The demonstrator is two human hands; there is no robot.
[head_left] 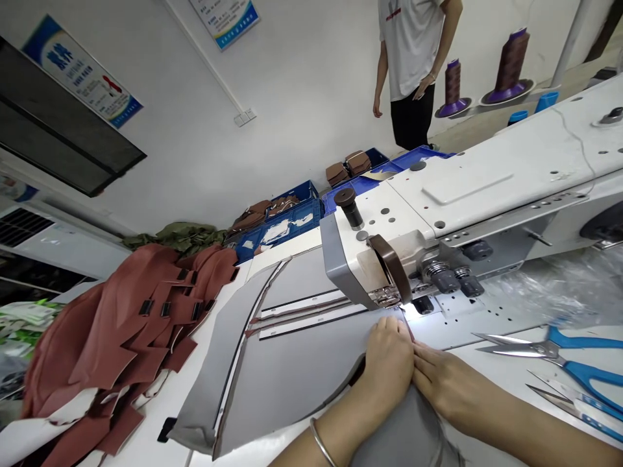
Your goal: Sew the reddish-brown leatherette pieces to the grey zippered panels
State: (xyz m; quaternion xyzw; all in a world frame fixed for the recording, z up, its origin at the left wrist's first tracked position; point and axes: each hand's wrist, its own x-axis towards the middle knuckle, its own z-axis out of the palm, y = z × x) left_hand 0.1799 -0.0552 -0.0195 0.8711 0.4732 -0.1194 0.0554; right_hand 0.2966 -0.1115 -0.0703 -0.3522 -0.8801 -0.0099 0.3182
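A large grey sewn piece (pixel 306 370) with white and black strips lies on the white table, its right edge beneath the head of a white sewing machine (pixel 360 259). My left hand (pixel 389 353), a bangle on its wrist, is closed on the grey piece just in front of the lit needle area. Right beside it, touching it, my right hand (pixel 440 383) presses on the edge of the same piece, fingers together. The needle itself is hidden behind the machine head.
Blue-handled scissors (pixel 552 347) and smaller snips (pixel 574 402) lie at the right. Reddish-brown pieces (pixel 146 311) are heaped at the left. Blue crates (pixel 287 224) stand behind the table. Thread spools (pixel 511 65) and a standing person (pixel 413 58) are at the back.
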